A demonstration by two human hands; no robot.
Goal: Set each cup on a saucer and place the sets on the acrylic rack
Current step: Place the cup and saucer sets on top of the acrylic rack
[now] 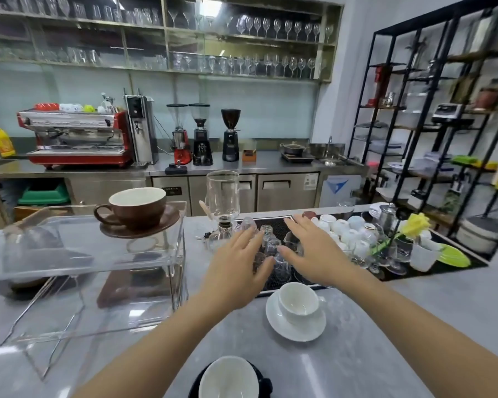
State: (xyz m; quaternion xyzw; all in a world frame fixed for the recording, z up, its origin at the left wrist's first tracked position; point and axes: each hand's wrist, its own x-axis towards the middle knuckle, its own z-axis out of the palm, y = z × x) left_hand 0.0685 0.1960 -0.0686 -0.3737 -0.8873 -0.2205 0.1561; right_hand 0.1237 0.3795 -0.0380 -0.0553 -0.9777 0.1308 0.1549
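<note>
A brown cup (135, 206) stands on a brown saucer (144, 226) on top of the clear acrylic rack (78, 254) at the left. A white cup (298, 303) sits on a white saucer (295, 326) on the grey counter, just in front of my hands. At the bottom edge a black cup with a white inside (227, 379) is partly cut off. My left hand (239, 262) and my right hand (314, 248) hover side by side with fingers spread, holding nothing, above small glasses on a black mat.
The black mat (273, 225) carries small glasses, a glass siphon brewer (223, 208), several upturned white cups (345, 228) and a yellow flower (414, 225). A black metal shelf unit (431, 110) stands at the right. Coffee machines line the back counter.
</note>
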